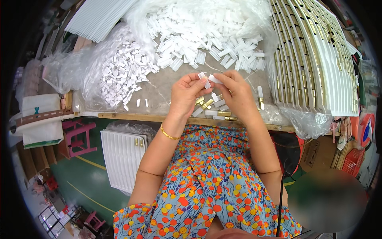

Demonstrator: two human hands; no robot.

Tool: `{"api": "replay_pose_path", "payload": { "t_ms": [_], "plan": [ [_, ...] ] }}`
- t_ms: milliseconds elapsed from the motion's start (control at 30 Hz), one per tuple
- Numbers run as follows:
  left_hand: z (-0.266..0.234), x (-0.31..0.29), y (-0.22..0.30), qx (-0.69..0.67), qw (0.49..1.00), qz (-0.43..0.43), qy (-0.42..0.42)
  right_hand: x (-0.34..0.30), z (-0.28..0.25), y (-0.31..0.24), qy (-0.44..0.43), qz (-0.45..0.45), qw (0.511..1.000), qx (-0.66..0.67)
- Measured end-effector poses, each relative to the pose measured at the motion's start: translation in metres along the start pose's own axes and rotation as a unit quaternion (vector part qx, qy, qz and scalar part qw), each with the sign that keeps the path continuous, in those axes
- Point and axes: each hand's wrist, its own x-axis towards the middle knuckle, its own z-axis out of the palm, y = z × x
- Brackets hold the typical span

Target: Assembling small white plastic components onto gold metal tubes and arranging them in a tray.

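Over the near part of the table, my left hand [187, 92] pinches a small white rectangular plastic piece [204, 81] between thumb and fingers. Close to it, my right hand [235, 91] grips another white plastic piece [215, 79]; the two pieces almost meet, and I cannot tell whether they touch. Beneath my hands lie several white-and-gold tube-shaped pieces [221, 113] near the table's front edge. One more white-and-gold piece [260, 98] stands apart to the right of my right hand. Two small white pieces [142, 103] rest left of my left wrist.
A heap of small white pieces [123, 73] lies at left, with a larger heap of clear-white pieces [207, 36] behind, both on plastic bags. Ridged white trays holding gold pieces [314, 59] stand at right. Stacked white trays [97, 18] sit far left; another ridged tray [121, 159] is below the table edge.
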Motion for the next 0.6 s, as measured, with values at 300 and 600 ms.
{"api": "replay_pose_path", "payload": {
  "t_ms": [300,600],
  "plan": [
    [0.013,-0.008,-0.005,0.133,0.984,0.117,0.018,-0.014,0.017,-0.014,0.103,0.085,0.974,0.185],
    [0.017,-0.014,-0.007,0.195,0.965,0.172,0.016,-0.016,0.021,-0.013,0.114,0.101,0.969,0.194]
  ]
}}
